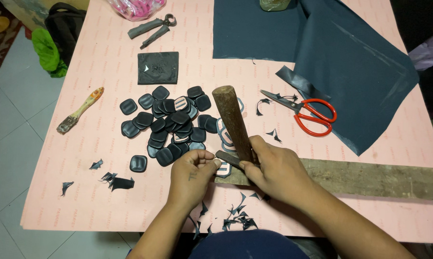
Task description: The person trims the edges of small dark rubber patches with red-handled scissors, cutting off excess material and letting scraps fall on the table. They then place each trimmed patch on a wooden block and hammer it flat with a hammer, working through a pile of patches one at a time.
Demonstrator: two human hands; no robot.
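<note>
Near the lower middle of the frame, my right hand (274,170) is wrapped tight around a thick wooden handle (232,120), fingers curled fully shut on its lower end, so the handle rises up and to the left toward the centre of the frame. I cannot tell what sits at its bottom end, since my fist hides it. Just left of it, my left hand (192,175) pinches a small dark piece (228,159) between thumb and fingertips, the fingers nearly closed, with only the flat piece between them. That piece lies at the left end of a long wooden plank (379,178) running off to the right edge, and it touches the base of the handle.

Above my left hand, at the centre of the frame, sits a heap of dark rounded-square pads (166,122), a few showing pale backs. Red-handled scissors (307,112) lie to the right of centre, next to a large sheet of dark material (351,62) in the upper right. A brush (79,110) rests at the left, pliers (151,28) at the top, and a dark square block (158,67) below them. Dark trimmings (238,218) scatter over the pink table cover (82,201) near the bottom edge.
</note>
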